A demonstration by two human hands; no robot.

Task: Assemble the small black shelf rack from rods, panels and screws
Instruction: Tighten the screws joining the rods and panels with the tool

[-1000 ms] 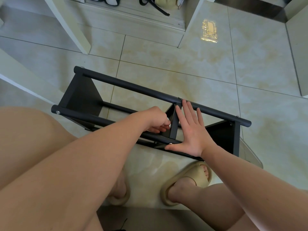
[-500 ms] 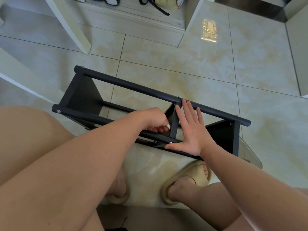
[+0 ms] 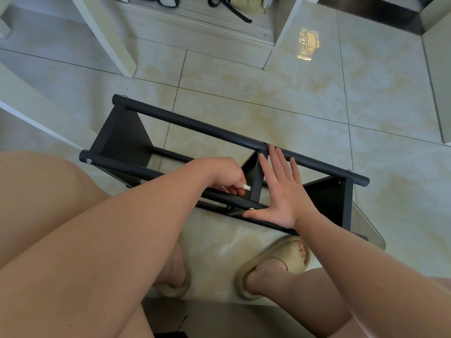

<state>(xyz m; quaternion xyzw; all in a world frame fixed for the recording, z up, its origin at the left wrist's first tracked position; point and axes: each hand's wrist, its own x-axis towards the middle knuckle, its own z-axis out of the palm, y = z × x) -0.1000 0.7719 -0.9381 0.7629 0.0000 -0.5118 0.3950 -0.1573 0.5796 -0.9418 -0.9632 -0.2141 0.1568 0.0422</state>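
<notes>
While resting on the tiled floor (image 3: 268, 93), the black shelf rack (image 3: 195, 125) is stretching from ten o'clock to three o'clock. The right hand (image 3: 280, 191), fingers straight and spread, is pressing its middle panel (image 3: 256, 189); at nine o'clock of it, the left hand (image 3: 224, 174) is pinching a small white piece (image 3: 246, 187), possibly a tool.

One black rack (image 3: 347, 206) stands on the tiles. I count three panels in it: left end panel (image 3: 122, 137), middle panel (image 3: 257, 178), right end panel (image 3: 324, 201). Four rods can be made out: far top rod (image 3: 195, 123), near top rod (image 3: 136, 170), far lower rod (image 3: 170, 152) and near lower rod (image 3: 268, 223). Five screw heads show plainly: far-left screw (image 3: 124, 96), near-left screw (image 3: 89, 161), far-middle screw (image 3: 265, 142), far-right screw (image 3: 349, 171), near-middle screw (image 3: 251, 208). Two hands: left hand (image 3: 227, 174), right hand (image 3: 280, 191). One small white piece (image 3: 246, 187) sits in the left fingers. Two beige slippers: left slipper (image 3: 175, 287), right slipper (image 3: 275, 262).
</notes>
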